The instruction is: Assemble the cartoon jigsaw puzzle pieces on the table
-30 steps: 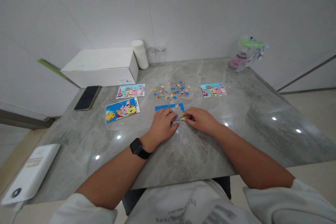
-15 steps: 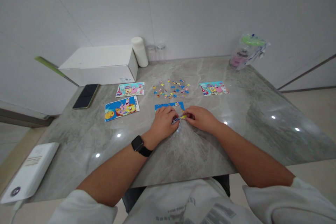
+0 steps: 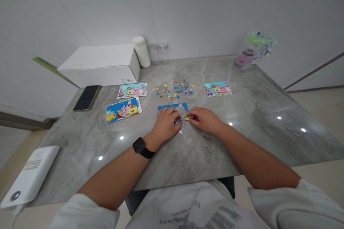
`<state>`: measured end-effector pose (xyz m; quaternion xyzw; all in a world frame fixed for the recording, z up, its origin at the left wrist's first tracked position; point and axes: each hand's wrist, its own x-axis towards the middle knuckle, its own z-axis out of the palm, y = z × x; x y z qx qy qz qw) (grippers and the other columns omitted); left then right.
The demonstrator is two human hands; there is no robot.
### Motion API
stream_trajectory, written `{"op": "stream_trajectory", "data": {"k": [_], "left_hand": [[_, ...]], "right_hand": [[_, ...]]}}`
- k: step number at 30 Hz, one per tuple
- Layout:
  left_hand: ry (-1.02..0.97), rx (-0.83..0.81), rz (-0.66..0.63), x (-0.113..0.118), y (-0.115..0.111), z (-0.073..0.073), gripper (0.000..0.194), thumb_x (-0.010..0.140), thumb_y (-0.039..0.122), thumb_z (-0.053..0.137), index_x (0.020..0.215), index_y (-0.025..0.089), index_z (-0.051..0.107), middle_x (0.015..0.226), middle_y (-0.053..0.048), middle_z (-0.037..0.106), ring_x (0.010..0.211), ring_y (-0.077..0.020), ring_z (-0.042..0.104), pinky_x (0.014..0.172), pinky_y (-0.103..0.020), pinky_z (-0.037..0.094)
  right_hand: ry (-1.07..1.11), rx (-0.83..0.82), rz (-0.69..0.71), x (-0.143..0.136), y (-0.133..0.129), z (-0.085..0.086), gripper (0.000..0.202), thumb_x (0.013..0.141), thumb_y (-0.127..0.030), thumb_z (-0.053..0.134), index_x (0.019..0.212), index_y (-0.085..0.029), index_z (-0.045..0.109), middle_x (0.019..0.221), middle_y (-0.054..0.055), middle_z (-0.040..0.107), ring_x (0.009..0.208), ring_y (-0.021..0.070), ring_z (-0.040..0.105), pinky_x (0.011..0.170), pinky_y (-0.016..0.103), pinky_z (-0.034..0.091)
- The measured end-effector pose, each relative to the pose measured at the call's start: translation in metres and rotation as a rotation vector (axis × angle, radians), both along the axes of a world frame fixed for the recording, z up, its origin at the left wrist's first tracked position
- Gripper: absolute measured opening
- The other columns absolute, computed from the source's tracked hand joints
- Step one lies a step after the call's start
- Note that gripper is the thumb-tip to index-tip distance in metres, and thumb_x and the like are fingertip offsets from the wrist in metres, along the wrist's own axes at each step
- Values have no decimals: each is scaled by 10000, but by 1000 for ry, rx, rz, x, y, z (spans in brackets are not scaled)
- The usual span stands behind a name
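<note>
A partly assembled jigsaw puzzle with a blue top edge lies in front of me. My left hand covers much of it, fingers curled over it, thumb and forefinger closed at its lower right part. My right hand pinches a small yellow puzzle piece against the puzzle's right side. Whether that piece is joined to the rest I cannot tell. Just beyond, loose puzzle pieces are scattered in several colours.
Picture cards lie to the left, another card to the right. A phone, a white box, a white bottle and glasses stand farther back. A bagged cup is back right; a white device is front left.
The whole view has shifted slightly. Both hands stay at the puzzle, with only a tiny shift of the fingers around the yellow piece.
</note>
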<state>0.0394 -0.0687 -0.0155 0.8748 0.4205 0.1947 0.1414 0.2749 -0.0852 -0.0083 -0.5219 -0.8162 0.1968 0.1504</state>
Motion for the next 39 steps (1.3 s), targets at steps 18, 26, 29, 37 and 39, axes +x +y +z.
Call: {"op": "stream_trajectory", "data": {"k": [18,26,29,37,39], "left_hand": [[-100,-28,45,-1,1,1,93,928,223,692,993,265,744,979,-24,782,1087,-269,648,1054,-496,415],[-292,-77,144,-4,6,2,179,927,230,744,1101,266,762,1003,0,824,1062,-252,705,1045,-471,474],[-329,-89,159,-4,7,3,155,941,238,735,1091,264,767,1010,-8,827,1054,-248,728,1048,-468,501],[-492,-214,176,-1,8,-2,131,960,287,725,1072,240,775,1003,-19,828,958,-214,775,962,-407,602],[-540,-247,176,1,7,-6,139,956,316,731,1060,235,774,1011,-27,828,958,-218,779,916,-391,624]], "right_hand": [[5,-8,4,0,0,1,147,936,-227,708,1073,-225,761,920,34,702,824,175,617,771,283,426],[54,-25,5,7,3,3,261,906,-217,734,1166,-205,749,896,26,715,772,165,619,741,279,442],[89,5,-92,16,6,6,328,899,-213,726,1226,-203,729,904,24,729,744,160,624,744,284,460],[256,-30,-60,-2,0,7,150,939,-267,669,1033,-202,767,890,32,719,751,149,623,736,277,463],[339,-65,-69,-10,-2,6,163,941,-315,668,1003,-201,767,861,27,713,744,148,616,720,273,456]]}}
